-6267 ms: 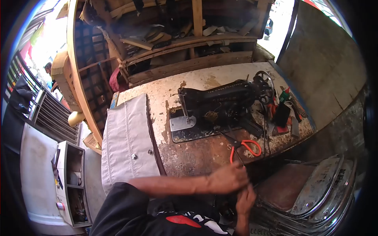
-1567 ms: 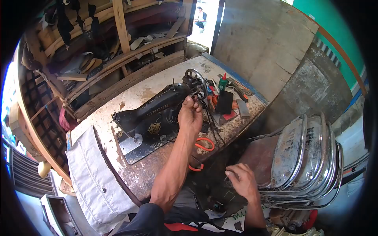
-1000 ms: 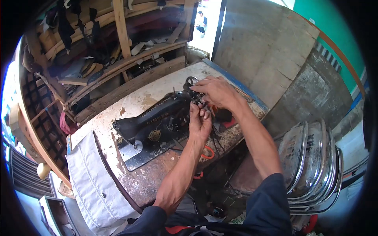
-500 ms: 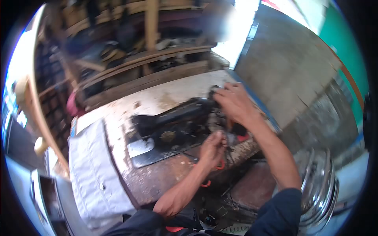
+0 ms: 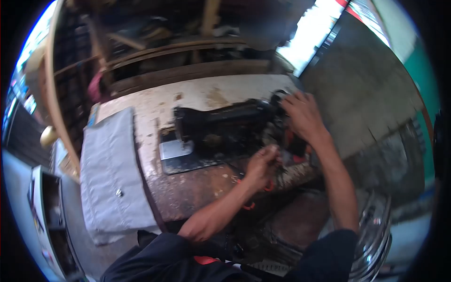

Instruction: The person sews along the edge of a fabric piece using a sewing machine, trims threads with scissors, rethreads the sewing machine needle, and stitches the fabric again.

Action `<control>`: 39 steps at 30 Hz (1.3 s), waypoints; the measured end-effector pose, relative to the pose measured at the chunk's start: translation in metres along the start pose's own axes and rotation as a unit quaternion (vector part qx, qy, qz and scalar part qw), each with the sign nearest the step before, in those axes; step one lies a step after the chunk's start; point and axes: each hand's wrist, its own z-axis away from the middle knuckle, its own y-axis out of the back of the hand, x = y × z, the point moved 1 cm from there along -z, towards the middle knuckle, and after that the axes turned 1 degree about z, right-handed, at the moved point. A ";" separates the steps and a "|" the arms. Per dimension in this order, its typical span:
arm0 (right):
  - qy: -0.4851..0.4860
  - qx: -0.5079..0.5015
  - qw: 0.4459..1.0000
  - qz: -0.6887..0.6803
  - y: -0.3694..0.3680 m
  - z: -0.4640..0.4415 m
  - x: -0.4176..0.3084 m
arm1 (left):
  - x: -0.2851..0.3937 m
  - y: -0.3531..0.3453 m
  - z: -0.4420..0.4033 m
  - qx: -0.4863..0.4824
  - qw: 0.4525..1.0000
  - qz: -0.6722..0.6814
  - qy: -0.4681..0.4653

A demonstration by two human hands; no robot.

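Note:
A black sewing machine (image 5: 221, 134) stands on the worn table (image 5: 188, 94). My right hand (image 5: 303, 113) lies over the handwheel (image 5: 279, 96) at the machine's right end, its fingers bent and blurred. Lower down, in front of the machine's right part, my left hand (image 5: 264, 162) is closed with the fingertips pinched together; anything between them is too small and smeared to name. Orange scissor handles (image 5: 249, 206) show in part just below the left hand. Folded grey cloth (image 5: 112, 174) with a small metallic piece (image 5: 119, 192) on it covers the table's left end.
Wooden shelving (image 5: 188, 70) runs behind the table. Tools and a dark object (image 5: 297, 146) lie right of the machine, partly behind my right forearm. Metal-framed seats (image 5: 373, 230) are stacked at the lower right. A large board (image 5: 352, 80) leans at the right.
Since the earliest frame, my right hand has gone up to the handwheel and my left hand has moved to the machine's right front. The view has swung about; lately the machine appears farther right.

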 end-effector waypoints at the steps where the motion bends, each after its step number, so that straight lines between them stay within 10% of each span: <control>1: -0.009 -0.008 1.000 -0.002 0.001 -0.002 -0.001 | -0.001 -0.003 0.003 -0.012 0.999 0.000 0.030; 39: -0.024 0.020 0.999 -0.014 -0.006 0.001 -0.001 | -0.010 -0.010 0.012 0.041 0.995 -0.062 0.060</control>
